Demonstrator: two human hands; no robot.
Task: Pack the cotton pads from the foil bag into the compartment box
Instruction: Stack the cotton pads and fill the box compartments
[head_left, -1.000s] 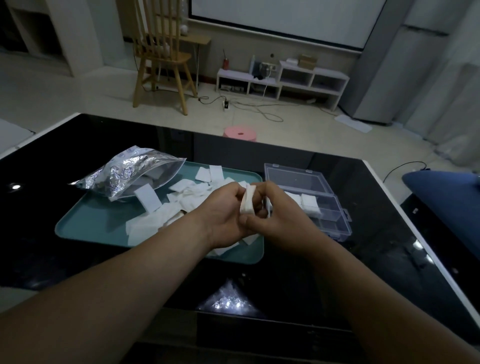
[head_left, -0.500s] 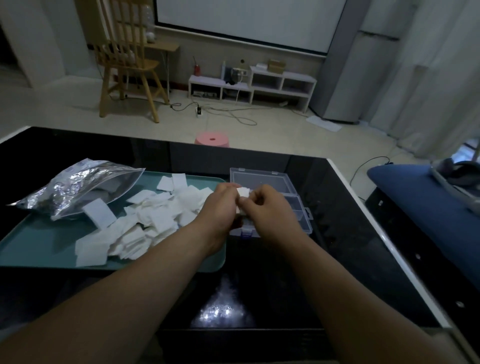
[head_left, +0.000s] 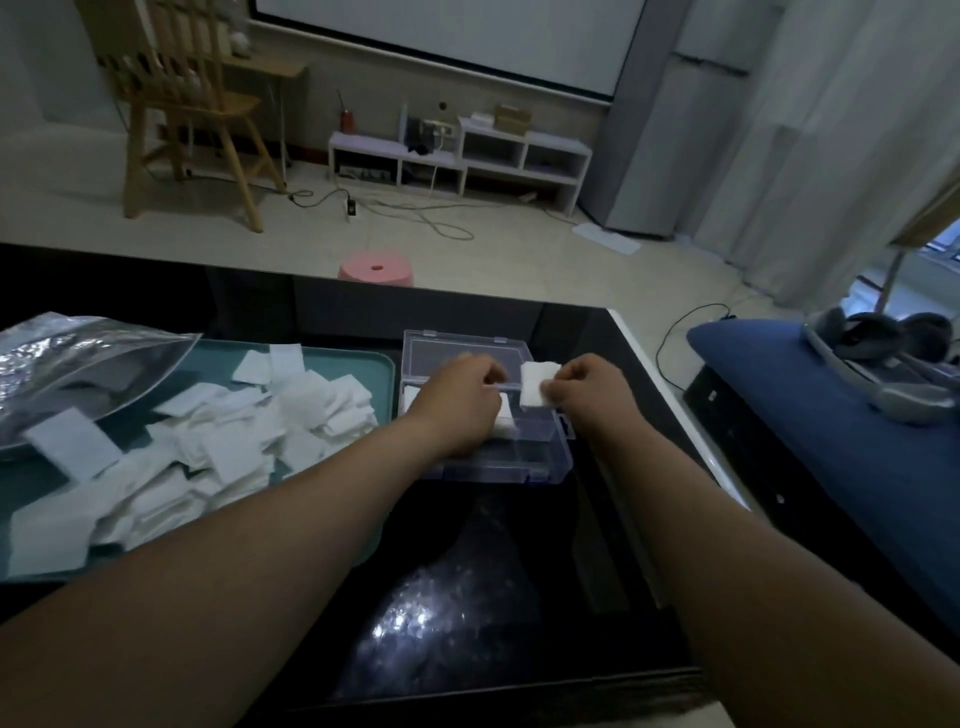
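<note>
Home living room: projector screen (head_left: 441, 36), wooden chair (head_left: 182, 109), low shelf (head_left: 467, 156).

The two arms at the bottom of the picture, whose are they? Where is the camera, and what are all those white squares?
There is no robot here. The arms belong to a person who wears a camera on the head, so the picture shows what they see when they look down at their hands.

The white squares are cotton pads, heaped on a teal tray. A shiny foil bag lies at the tray's left end. Everything sits on a black table. To the right of the tray stands a clear compartment box with its lid open.

The right hand pinches a small stack of pads above the box. The left hand is low over the box, with more pads under it. I cannot tell whether it grips them.
</note>
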